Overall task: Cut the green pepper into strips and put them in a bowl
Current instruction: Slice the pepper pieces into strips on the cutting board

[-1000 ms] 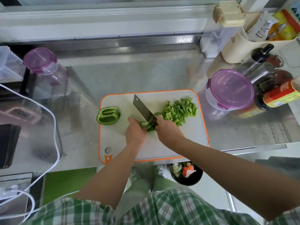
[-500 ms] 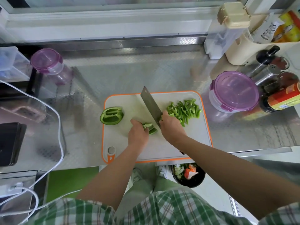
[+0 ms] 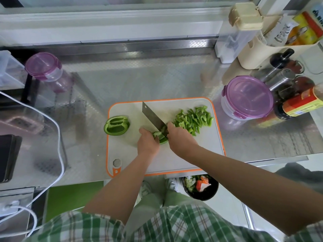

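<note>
On the white, orange-rimmed cutting board [image 3: 206,151] my left hand [image 3: 146,142] presses down a small green pepper piece [image 3: 160,137]. My right hand [image 3: 180,138] grips the cleaver [image 3: 153,117], whose blade rests down into that piece right beside my left fingers. A heap of cut pepper strips [image 3: 194,119] lies on the board's right part. A whole pepper half [image 3: 116,125] lies cut side up at the board's left edge. No open bowl shows on the counter.
A round purple-lidded container [image 3: 247,96] stands right of the board, with sauce bottles [image 3: 300,103] and shakers behind it. Another purple-lidded jar [image 3: 46,70] is far left. White cables [image 3: 57,137] cross the left counter. A black bin with scraps [image 3: 201,186] sits on the floor.
The cleaver rose off the pepper piece half a second ago and has come back down into it. My left hand kept holding the piece. The strip heap and the pepper half stayed put.
</note>
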Demonstrator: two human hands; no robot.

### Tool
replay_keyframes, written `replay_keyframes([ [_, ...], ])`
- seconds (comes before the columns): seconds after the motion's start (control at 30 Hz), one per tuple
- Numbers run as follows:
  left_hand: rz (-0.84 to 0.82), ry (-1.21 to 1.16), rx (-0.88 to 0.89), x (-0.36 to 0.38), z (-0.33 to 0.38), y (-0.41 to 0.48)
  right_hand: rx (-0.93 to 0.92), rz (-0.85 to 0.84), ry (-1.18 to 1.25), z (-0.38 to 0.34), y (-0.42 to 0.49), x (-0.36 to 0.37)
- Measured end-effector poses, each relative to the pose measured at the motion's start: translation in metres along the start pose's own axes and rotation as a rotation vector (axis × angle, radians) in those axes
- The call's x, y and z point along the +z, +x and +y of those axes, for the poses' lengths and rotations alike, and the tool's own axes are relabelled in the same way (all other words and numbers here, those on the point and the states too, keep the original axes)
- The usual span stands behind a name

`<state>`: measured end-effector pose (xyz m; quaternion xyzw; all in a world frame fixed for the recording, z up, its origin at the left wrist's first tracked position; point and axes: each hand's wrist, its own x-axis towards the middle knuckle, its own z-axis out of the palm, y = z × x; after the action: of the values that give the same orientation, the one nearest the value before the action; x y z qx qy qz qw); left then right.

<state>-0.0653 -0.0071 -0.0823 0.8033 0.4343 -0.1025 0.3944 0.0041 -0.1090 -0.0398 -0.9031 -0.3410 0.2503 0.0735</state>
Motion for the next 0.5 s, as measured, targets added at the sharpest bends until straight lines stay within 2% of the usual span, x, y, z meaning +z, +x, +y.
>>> replay_keyframes([
  [0.17,0.017,0.063,0.046,-0.002,0.003,-0.005,0.017,0.024,0.002,-0.002,0.0,0.009],
  [0.37,0.037,0.084,0.051,-0.008,0.004,-0.009,0.114,0.073,0.194,0.004,0.003,0.005],
  [0.5,0.023,0.069,0.028,-0.009,0.009,-0.007,0.053,0.074,0.21,0.009,0.0,-0.008],
])
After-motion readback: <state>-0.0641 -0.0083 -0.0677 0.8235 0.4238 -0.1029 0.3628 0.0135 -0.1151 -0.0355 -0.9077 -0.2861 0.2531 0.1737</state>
